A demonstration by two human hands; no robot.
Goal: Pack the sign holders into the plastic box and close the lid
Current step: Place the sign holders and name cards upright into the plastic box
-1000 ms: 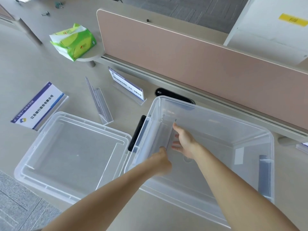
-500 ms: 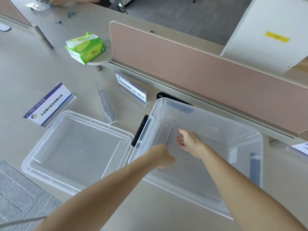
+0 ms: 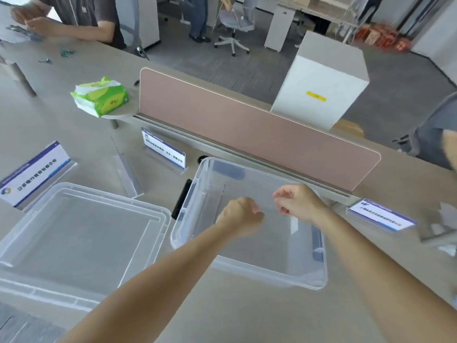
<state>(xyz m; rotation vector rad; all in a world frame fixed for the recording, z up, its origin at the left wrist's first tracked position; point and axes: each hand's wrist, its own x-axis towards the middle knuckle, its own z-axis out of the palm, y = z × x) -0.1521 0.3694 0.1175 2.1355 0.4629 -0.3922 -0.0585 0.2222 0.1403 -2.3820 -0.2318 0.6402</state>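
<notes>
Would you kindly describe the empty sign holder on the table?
Find the pink desk divider, then the green tissue pack at its left end. Just below, the empty sign holder lies left of a carded sign holder; unlike its neighbours, it is bare clear plastic.

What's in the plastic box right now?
Clear sign holders stand along the left wall of the plastic box; their count is unclear. The left hand and right hand hover over the middle, hiding part of the floor.

Beige desk (image 3: 247, 315), pink divider panel (image 3: 247, 134), grey carpet floor (image 3: 222, 68), white cabinet (image 3: 319, 87), white swivel chair (image 3: 237, 21) behind
</notes>
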